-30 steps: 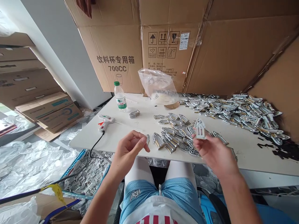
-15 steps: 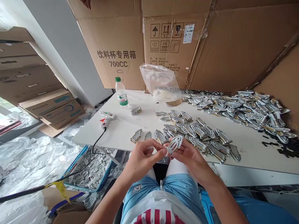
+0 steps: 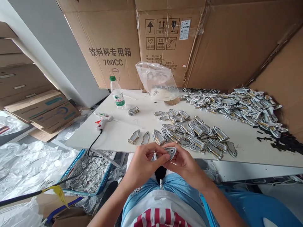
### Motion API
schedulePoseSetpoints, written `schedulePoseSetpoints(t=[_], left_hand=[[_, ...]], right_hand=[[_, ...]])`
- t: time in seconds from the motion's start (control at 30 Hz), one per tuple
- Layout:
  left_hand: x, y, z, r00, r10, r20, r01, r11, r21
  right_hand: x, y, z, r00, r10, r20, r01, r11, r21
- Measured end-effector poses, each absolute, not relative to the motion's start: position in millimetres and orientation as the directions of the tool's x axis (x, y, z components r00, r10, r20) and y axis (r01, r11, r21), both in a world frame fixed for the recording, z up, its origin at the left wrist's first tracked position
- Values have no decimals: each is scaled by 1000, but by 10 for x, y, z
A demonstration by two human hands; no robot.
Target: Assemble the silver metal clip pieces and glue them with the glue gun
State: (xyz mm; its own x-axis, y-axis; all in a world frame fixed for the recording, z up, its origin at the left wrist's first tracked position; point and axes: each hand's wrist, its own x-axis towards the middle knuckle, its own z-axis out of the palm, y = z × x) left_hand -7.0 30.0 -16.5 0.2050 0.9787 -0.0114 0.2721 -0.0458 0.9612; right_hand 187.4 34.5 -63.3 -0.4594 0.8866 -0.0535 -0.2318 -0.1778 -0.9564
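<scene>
A white table (image 3: 118, 135) crosses mid-frame, cardboard boxes (image 3: 113, 44) behind it, a glue gun (image 3: 100, 119) at its left. Low in the centre, the left hand (image 3: 142, 164) and right hand (image 3: 184, 164) meet, fingertips pinched on one small arch-shaped piece (image 3: 170, 152) just off the table's near edge. Its long axis lies roughly level, pointed end toward the frame's right.

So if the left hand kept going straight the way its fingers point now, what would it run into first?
The left hand points rightward; its fingertips already meet the shield-shaped badge pinched between both hands. Just beyond that is the right hand, though depth is hard to judge.
</scene>
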Motion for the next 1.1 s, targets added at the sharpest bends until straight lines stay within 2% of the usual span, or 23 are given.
schedulePoseSetpoints(t=[0.17, 0.53, 0.77, 0.93, 1.1], left_hand=[[-41, 280, -181, 163, 986, -16, 279, -31, 960], [-20, 285, -197, 150, 989, -10, 212, -23, 977], [-46, 305, -246, 139, 990, 17, 310, -59, 949], [-67, 289, -234, 174, 985, 20, 273, -68, 960], [-81, 277, -246, 233, 972, 22, 214, -74, 974]], right_hand=[[1875, 306, -630, -433, 900, -55, -159, -136, -978], [1850, 274, -580, -443, 893, -81, -214, -193, -957], [1856, 274, -603, -450, 888, -93, -220, -211, -952], [1880, 256, -564, -433, 901, -35, -182, -125, -975], [1935, 213, -495, -517, 856, 8, -163, -89, -983]])
